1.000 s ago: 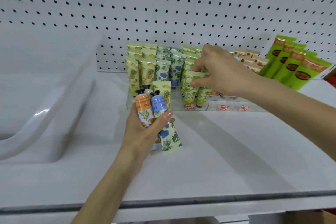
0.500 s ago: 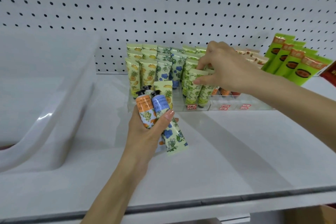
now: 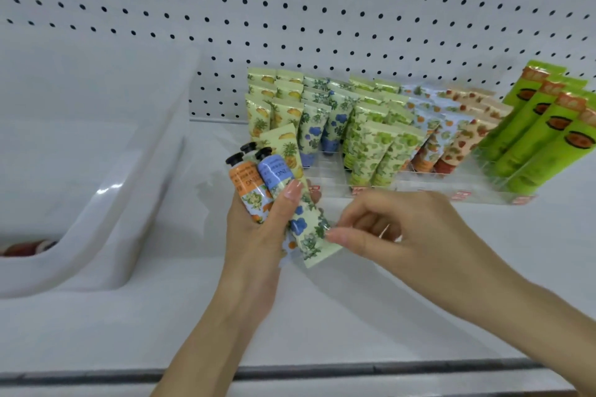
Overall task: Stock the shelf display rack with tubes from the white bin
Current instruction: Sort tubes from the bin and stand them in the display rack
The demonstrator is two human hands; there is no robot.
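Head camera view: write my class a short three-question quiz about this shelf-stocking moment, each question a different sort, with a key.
1. True or false: the left hand grips several tubes at once.
2. The right hand pinches the end of which tube? A the blue-flower tube; B a bright green tube; C a plain red tube.
3. Fill in: the white bin stands to the ___ of the display rack.
Key: 1 true; 2 A; 3 left.
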